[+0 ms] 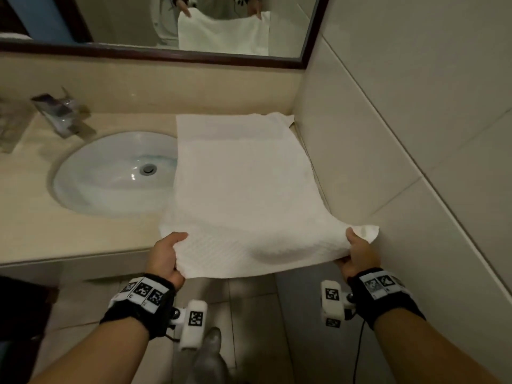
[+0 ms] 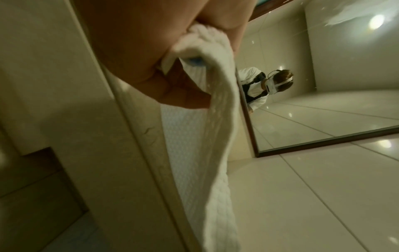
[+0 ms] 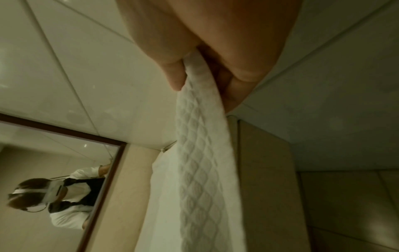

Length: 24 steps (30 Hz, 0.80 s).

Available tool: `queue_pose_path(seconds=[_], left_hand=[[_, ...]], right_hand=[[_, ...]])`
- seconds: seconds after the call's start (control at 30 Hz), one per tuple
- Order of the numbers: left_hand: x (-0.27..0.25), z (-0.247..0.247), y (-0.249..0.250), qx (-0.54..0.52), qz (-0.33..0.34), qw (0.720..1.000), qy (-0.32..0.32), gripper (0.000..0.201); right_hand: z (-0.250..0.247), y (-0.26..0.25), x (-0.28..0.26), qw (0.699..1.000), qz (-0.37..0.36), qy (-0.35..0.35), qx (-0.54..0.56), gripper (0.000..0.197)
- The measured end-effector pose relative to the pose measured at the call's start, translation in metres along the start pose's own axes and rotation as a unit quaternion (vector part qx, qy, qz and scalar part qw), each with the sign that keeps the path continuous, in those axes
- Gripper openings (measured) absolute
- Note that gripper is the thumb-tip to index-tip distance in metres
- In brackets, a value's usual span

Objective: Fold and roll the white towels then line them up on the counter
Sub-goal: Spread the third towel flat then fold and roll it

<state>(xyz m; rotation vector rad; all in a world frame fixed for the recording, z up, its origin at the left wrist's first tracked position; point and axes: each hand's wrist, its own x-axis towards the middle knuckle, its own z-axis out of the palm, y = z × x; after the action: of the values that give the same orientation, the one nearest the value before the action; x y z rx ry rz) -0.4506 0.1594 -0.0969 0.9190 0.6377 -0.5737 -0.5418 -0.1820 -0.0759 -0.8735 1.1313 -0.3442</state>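
A white quilted towel (image 1: 243,184) lies spread over the right part of the beige counter (image 1: 33,217), its near edge lifted off the front. My left hand (image 1: 166,253) pinches the near left corner, thumb on top. My right hand (image 1: 357,250) pinches the near right corner beside the wall. In the left wrist view the towel (image 2: 218,136) hangs from my curled fingers (image 2: 172,95). The right wrist view shows the towel's edge (image 3: 200,153) clamped between thumb and fingers (image 3: 175,71). The towel's far end reaches the backsplash, one corner crumpled there.
A white oval sink (image 1: 110,173) lies left of the towel, partly covered by its edge. A chrome faucet (image 1: 61,112) stands at the back left. A framed mirror (image 1: 166,23) hangs above. The tiled wall (image 1: 401,134) runs close along the right.
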Motion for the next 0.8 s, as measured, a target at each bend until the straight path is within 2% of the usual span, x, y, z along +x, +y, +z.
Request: queue_pose_path(seconds=[0.07, 0.23, 0.27, 0.33, 0.4, 0.5, 0.6, 0.7, 0.8], left_hand=[[-0.003, -0.007, -0.017, 0.003, 0.004, 1.0, 0.023, 0.016], [-0.004, -0.031, -0.052, 0.014, 0.001, 0.995, 0.1, 0.023], [-0.003, -0.035, -0.057, 0.017, 0.002, 0.993, 0.116, 0.024], [-0.001, -0.042, -0.067, 0.023, 0.008, 0.991, 0.135, 0.024], [-0.002, -0.044, -0.073, 0.02, 0.008, 0.99, 0.136, 0.018], [-0.004, -0.045, -0.081, -0.017, 0.004, 0.992, 0.126, 0.015], [-0.002, -0.048, -0.083, -0.065, 0.016, 0.981, 0.18, 0.016], [0.0, -0.047, -0.075, -0.076, 0.019, 0.974, 0.212, 0.023], [-0.001, -0.038, -0.057, -0.103, 0.018, 0.973, 0.204, 0.02]], right_hand=[[-0.015, 0.007, 0.003, 1.0, 0.009, -0.001, -0.022, 0.033], [-0.043, 0.028, 0.012, 0.998, 0.035, 0.019, -0.044, 0.009], [-0.047, 0.032, 0.013, 0.998, 0.038, 0.021, -0.045, 0.012], [-0.055, 0.043, 0.016, 0.998, 0.036, 0.03, -0.047, 0.03], [-0.06, 0.051, 0.02, 0.998, 0.037, 0.034, -0.049, 0.038], [-0.065, 0.063, 0.033, 0.995, 0.061, 0.045, -0.058, 0.03], [-0.066, 0.067, 0.039, 0.992, 0.077, 0.049, -0.083, 0.018], [-0.063, 0.063, 0.042, 0.992, 0.073, 0.053, -0.087, 0.027], [-0.051, 0.051, 0.041, 0.993, 0.07, 0.052, -0.077, 0.027]])
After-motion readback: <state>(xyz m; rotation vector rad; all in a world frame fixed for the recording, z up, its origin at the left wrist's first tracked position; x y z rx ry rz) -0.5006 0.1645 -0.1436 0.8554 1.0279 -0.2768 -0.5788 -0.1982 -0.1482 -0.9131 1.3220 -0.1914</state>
